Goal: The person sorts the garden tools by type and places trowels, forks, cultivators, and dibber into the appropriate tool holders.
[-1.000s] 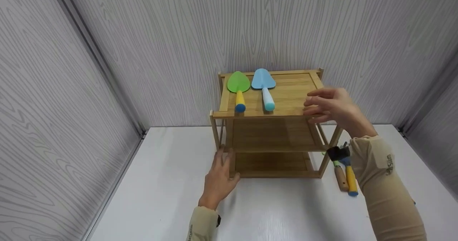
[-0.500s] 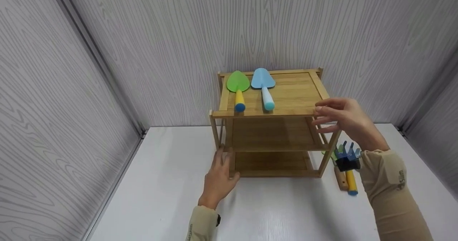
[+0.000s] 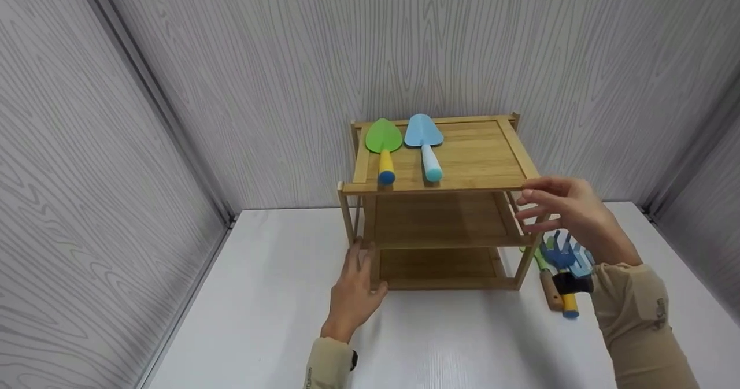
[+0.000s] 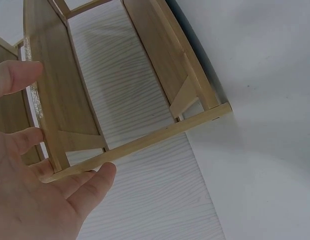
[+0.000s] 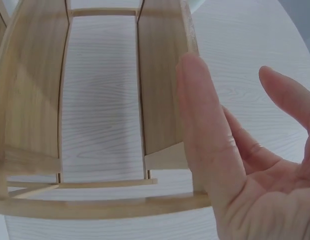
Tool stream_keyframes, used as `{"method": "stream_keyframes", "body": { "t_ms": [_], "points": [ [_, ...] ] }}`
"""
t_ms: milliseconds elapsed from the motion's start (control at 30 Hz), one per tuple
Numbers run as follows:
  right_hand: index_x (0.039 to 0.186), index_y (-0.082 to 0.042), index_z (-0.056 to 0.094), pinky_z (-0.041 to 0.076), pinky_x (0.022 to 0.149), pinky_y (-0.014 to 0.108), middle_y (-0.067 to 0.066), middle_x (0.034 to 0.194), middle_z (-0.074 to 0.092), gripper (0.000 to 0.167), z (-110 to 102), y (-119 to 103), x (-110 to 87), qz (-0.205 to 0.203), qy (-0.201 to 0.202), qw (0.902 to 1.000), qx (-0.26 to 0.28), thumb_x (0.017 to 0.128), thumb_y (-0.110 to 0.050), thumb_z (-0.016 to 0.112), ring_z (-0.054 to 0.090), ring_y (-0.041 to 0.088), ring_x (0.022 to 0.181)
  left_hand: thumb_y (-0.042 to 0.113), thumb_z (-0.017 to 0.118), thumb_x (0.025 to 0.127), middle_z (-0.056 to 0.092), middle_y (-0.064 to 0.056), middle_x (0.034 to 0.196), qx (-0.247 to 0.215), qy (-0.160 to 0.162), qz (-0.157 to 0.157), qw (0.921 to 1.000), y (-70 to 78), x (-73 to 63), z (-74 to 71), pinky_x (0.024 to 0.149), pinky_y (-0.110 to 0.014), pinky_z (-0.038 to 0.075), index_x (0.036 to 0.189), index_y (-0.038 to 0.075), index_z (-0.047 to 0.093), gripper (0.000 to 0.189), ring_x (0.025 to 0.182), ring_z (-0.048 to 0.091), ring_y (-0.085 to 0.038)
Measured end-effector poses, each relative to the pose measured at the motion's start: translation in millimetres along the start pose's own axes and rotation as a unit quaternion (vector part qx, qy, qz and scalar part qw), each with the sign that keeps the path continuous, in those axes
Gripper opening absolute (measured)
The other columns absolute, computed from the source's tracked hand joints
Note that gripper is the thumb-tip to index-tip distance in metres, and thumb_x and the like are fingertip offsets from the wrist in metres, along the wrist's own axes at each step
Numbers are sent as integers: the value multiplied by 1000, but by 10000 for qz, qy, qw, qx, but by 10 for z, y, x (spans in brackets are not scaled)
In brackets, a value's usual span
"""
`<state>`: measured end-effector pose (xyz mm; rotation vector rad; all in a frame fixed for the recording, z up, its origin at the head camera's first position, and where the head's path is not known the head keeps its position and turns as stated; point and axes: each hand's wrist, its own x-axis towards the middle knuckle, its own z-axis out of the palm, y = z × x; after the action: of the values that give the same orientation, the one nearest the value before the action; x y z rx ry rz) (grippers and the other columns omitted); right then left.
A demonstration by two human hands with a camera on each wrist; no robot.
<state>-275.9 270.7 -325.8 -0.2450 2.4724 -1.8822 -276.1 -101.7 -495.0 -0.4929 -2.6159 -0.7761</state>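
I note one change over the last second: the right hand (image 3: 578, 212) has dropped down and rightward from over the top board, and now sits at the front right corner of the wooden rack (image 3: 477, 153). In my judgement this braces or steadies the frame at both sides, though I cannot confirm contact on that side. The right fingers are apart, loosely bent, the thumb clear of them, and hold nothing. The left hand (image 3: 354, 296) is unmoved at the lower left post; its fingers are spread and touch the frame without a visible grip. The rack stands upright on the tabletop (image 3: 277, 296), centre of the frame and slightly right. It is pale wood, three-tiered, with slim posts; I find no visible tilt. A green trowel (image 3: 384, 143) and a light blue trowel (image 3: 425, 137) lie undisturbed at the left of its top board, handles to the front. At lower right, a wooden-handled tool (image 3: 550, 288) and a dark blue fork (image 3: 558, 256) lie beside the rack, the fork partly covered by the wrist strap.
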Motion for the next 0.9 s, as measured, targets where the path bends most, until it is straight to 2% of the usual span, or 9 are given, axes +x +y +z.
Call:
{"method": "stream_keyframes", "body": {
  "t_ms": [167,267,433,633,900],
  "points": [
    [118,2,54,60,75,40,3,100,68,32,-63,145,-23,166,45,9998,120,103,-25,61,74,16,88,19,74,89,29,-23,157,-7,25,11,10000,5,11,7,49,-24,46,154,3,39,75,115,57,-32],
    [116,0,54,60,76,41,2,100,68,29,-98,223,-32,277,-5,9995,161,103,-24,61,74,17,89,18,74,89,28,-23,158,-7,30,22,10000,-1,14,13,48,-24,45,154,4,39,75,114,57,-32],
    [118,0,55,60,78,40,2,101,69,35,-162,323,-66,404,8,9992,67,102,-29,63,74,19,91,19,73,89,28,-22,158,-12,-11,13,10000,1,16,24,48,-24,44,154,5,39,75,110,58,-31],
    [121,3,56,60,78,40,2,102,70,35,-254,438,-86,508,23,9987,-63,103,-27,61,74,18,92,17,73,89,28,-22,159,-64,14,5,10000,-8,13,37,47,-23,43,154,5,39,75,104,59,-29],
    [132,12,47,60,79,38,3,107,70,50,-360,621,-117,682,-34,9974,-221,104,-27,59,73,15,91,17,74,88,28,-23,157,78,-6,23,10000,-14,-5,25,47,-23,45,155,6,38,76,103,60,-30]
  ]
}}
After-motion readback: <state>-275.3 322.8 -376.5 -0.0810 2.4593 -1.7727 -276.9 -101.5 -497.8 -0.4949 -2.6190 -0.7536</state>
